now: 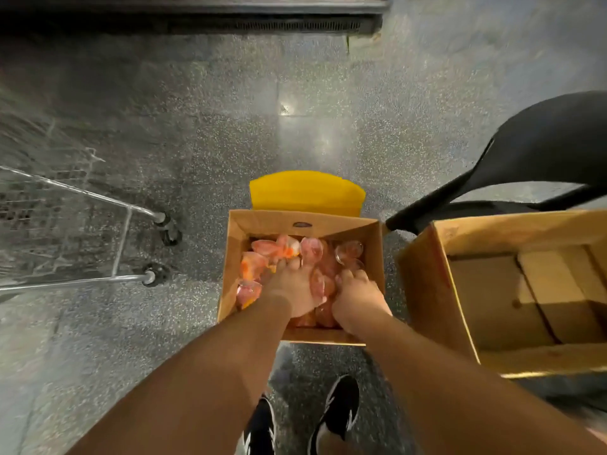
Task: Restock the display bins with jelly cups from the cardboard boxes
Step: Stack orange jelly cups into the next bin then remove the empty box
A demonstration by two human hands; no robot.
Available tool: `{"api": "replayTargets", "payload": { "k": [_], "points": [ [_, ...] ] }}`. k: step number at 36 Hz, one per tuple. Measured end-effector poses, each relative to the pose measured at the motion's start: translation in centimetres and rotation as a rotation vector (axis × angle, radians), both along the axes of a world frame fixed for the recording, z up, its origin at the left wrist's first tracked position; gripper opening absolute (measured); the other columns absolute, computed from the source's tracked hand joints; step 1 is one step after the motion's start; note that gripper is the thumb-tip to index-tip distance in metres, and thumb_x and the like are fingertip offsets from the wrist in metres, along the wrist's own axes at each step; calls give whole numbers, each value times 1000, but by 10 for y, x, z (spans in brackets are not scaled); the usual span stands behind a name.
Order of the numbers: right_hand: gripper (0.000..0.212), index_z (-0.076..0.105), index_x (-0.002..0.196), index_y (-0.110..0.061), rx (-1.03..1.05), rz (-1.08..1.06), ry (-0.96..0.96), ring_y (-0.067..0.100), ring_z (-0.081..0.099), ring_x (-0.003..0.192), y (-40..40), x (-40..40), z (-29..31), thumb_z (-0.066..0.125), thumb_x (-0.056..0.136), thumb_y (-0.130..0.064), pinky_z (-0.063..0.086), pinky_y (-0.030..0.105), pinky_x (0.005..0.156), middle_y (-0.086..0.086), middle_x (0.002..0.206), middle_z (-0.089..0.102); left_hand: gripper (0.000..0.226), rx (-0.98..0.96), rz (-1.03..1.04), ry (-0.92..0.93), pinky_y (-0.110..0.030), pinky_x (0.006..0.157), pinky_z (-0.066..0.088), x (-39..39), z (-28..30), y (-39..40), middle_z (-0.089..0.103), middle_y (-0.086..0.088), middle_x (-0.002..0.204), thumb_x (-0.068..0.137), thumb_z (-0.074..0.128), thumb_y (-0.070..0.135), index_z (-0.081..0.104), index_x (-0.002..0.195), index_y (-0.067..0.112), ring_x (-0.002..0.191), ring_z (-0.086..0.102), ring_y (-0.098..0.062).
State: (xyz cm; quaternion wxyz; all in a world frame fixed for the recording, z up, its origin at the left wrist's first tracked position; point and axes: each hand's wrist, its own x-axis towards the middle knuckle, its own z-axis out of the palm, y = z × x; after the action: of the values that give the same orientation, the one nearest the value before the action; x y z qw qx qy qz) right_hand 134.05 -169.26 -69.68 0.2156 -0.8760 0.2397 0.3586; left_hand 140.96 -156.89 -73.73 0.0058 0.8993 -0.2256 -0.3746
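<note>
- A speckled grey floor (203,133) is seen from above, glossy, with a bright patch of reflected light just beyond the boxes.
- A dark ledge with a slotted grille (262,26) is seen along the far edge of the floor.
- An open cardboard box (249,224) is set on the floor, filled with pink and orange jelly cups (310,249).
- A yellow flap (307,192) is seen just behind that box, touching its far wall.
- The left hand (290,287) is laid among the cups with fingers curled down over them; whether a cup is pinched cannot be told.
- The right hand (356,298) is dug into the cups beside it, its grip curled; what it encloses is hidden.
- A second cardboard box (423,280), showing only bare flaps inside, is placed to the right, near the first.
- A black chair (545,146) is seen behind the second box.
- A wire trolley (98,231) on castors is parked to the left, apart from the boxes.
- Two black shoes (341,408) are planted just below the full box.
</note>
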Motion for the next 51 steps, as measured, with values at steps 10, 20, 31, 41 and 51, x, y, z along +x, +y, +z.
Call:
{"api": "replayTargets", "payload": {
  "k": [10, 20, 31, 41, 51],
  "points": [
    [63, 26, 155, -18, -39, 59, 127, 37, 36, 135, 3, 4, -93, 48, 97, -10, 41, 45, 108, 14, 152, 33, 63, 87, -233, 48, -52, 122, 16, 9, -108, -2, -9, 2, 169, 107, 25, 46, -6, 161, 32, 153, 1, -34],
    [45, 49, 141, -15, -110, 103, 117, 34, 46, 130, 1, 9, -105, 25, 104, -8, 43, 43, 102, 12, 143, 47, 58, 77, -398, -128, -45, 115, 35, 16, -133, -4, 18, -6, 164, 106, 31, 25, 10, 160, 21, 143, 32, -30],
    [47, 44, 141, -18, -67, 23, 34, 36, 53, 124, 10, 12, -23, 56, 96, -23, 51, 45, 96, 12, 139, 43, 76, -66, -364, -286, -39, 93, 50, 27, -24, 2, 54, -10, 121, 67, 83, 52, 49, 124, 14, 112, 57, -31],
    [43, 49, 137, -12, -90, -43, -187, 34, 51, 126, -18, -1, 171, 52, 96, -23, 46, 43, 102, 11, 142, 38, 36, -99, -320, -364, -40, 92, 43, 25, 168, -16, 49, -7, 133, 102, 48, 33, 43, 132, 16, 126, 48, -28],
    [38, 53, 132, -17, -276, -369, -371, 27, 61, 112, -40, -110, 373, 60, 97, -29, 52, 37, 91, 7, 121, 60, 41, -345, -548, -537, -40, 92, 50, -27, 367, -66, 52, -2, 128, 97, 57, 38, 44, 132, 22, 117, 54, -25]
  ]
}}
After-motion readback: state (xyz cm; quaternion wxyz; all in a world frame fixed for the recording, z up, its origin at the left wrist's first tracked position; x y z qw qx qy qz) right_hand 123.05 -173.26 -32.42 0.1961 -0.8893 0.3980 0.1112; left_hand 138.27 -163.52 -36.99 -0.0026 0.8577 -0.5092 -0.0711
